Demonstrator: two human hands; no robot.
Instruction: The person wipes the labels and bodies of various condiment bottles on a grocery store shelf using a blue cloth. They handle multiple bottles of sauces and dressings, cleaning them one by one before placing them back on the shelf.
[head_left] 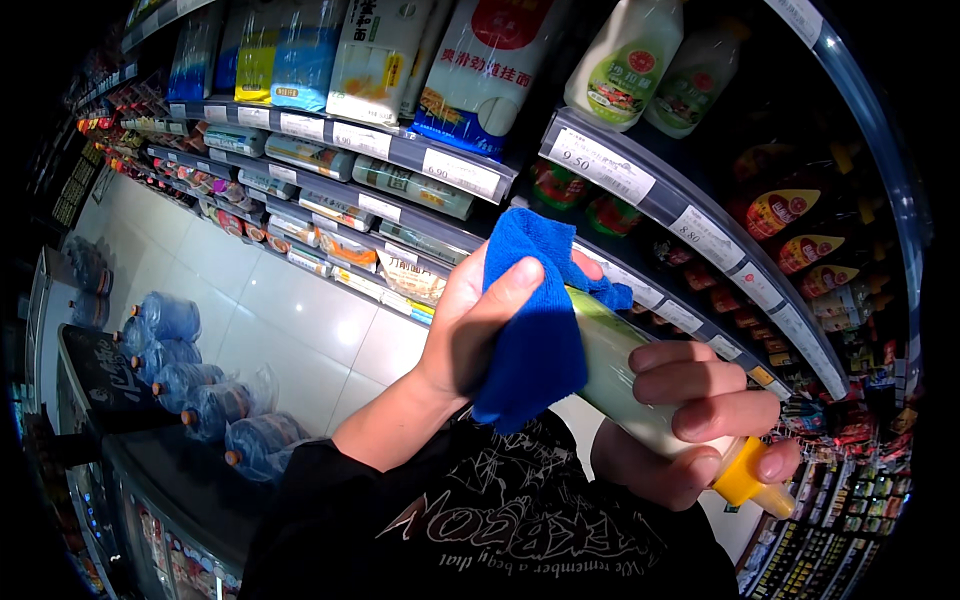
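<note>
A pale green and white squeeze bottle (612, 362) with a yellow cap (741, 470) lies tilted across my chest, its cap pointing down to the right. My right hand (700, 405) wraps its fingers round the cap end. Over the bottle's upper end my left hand (470, 315) presses a blue cloth (535, 340), thumb on the near side of it. The cloth hides that end of the bottle, and a loose fold hangs below my hand.
Shelves with price labels (600, 165) curve close ahead, carrying packs of noodles (490, 70) and similar white bottles (625, 65). Red-labelled bottles (785, 212) stand at right. Large water jugs (215, 405) line the tiled floor (300, 320) at left, beside a dark cabinet (170, 470).
</note>
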